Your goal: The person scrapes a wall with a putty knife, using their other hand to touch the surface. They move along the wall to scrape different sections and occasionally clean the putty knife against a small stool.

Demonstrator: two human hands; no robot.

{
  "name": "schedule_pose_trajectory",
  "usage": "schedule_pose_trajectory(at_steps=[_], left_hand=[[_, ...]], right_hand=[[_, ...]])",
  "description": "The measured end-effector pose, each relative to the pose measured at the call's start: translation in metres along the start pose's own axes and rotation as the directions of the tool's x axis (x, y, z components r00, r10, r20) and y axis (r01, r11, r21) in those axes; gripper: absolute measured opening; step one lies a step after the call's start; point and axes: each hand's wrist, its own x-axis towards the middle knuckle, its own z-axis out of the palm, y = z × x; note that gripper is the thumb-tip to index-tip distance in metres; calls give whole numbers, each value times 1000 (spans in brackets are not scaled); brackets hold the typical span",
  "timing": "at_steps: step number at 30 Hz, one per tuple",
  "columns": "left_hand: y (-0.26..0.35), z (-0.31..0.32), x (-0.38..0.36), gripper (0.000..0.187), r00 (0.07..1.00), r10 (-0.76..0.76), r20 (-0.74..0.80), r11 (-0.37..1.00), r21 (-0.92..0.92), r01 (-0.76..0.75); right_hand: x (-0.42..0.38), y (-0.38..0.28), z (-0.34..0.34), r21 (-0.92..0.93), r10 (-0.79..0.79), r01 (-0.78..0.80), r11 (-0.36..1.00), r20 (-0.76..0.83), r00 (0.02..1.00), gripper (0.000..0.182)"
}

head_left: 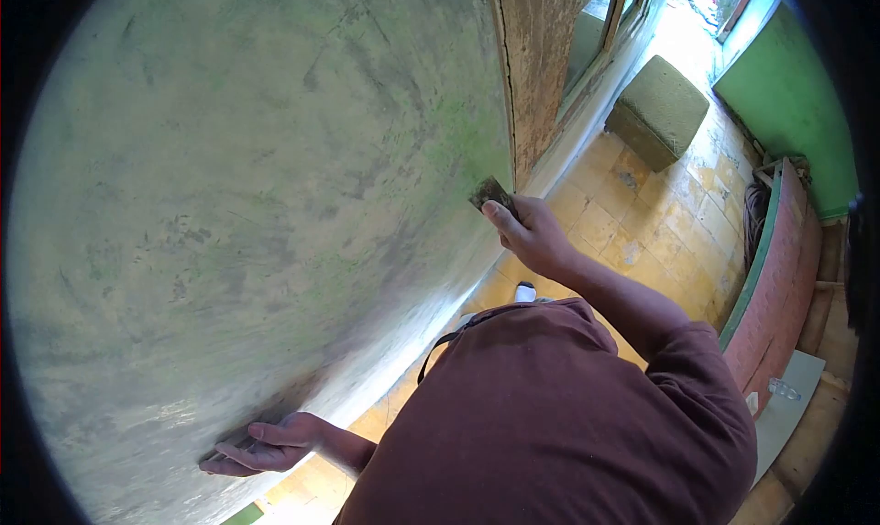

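Note:
My right hand [532, 234] is closed around a small, dark, worn rectangular pad [492, 198], its thumb lying along the near face. The pad overlaps the right edge of the wall [247, 222], close beside the wooden frame [541, 66]. Patchy grey-white and green, the wall's surface is marked with dark smudges and scuffs. Low on the left, my left hand [270, 444] has its fingers stretched out near the wall, over a dark shadow.
Yellow floor tiles [596, 222] run along the wall's foot. A square cushioned stool [662, 108] stands near the bright doorway. To the right, a curved pink panel with a green edge [775, 296] leans by a pale board [790, 406] and a green wall [797, 103].

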Motion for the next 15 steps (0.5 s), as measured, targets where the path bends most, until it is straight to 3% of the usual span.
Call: schedule_pose_trajectory(at_steps=[2,9,12,15], left_hand=[[1,2,0,38,1000,-6,-7,1000,13,6],[-1,1,0,37,999,-13,-29,1000,0,13],[1,-1,1,39,1000,1,20,1000,9,-1],[3,-1,2,40,999,8,40,999,34,-10]], right_hand=[[2,-2,1,128,9,-11,992,19,1000,52],[-12,16,-2,95,100,-103,990,37,994,51],[-2,-11,0,32,11,-9,999,-41,999,50],[1,-20,-1,178,-83,88,980,-36,996,51]])
